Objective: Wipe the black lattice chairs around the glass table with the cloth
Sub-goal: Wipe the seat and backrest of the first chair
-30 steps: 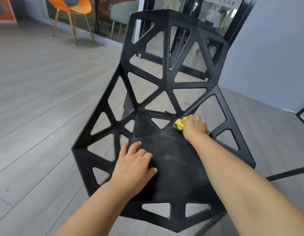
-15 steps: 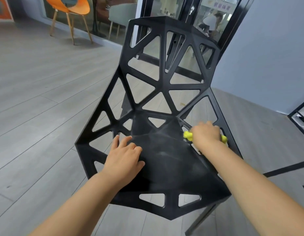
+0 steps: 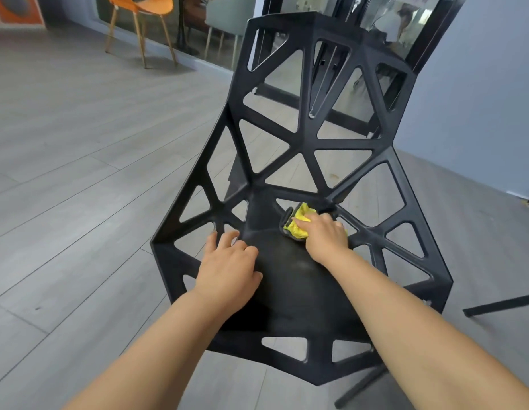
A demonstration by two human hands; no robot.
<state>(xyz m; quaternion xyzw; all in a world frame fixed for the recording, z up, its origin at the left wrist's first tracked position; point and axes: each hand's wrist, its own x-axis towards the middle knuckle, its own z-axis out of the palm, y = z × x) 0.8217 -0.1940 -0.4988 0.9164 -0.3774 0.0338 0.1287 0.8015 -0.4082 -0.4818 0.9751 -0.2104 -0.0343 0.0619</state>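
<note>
Chair (image 3: 289, 279) on grey plank floor (image 3: 79, 137)

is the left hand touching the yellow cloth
Apart. The head view shows the left hand on the chair seat, with bare seat between it and the cloth under the right hand.

Open seat (image 3: 289, 279) lies between left hand (image 3: 227, 270) and right hand (image 3: 325, 236); backrest (image 3: 304, 137) rises just behind; open floor (image 3: 79, 173) lies left.

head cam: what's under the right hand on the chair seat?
A bunched yellow cloth with a dark edge, held on the rear of the black seat. Only its edges show past the right hand; the rest, and the seat beneath, is covered.
</note>
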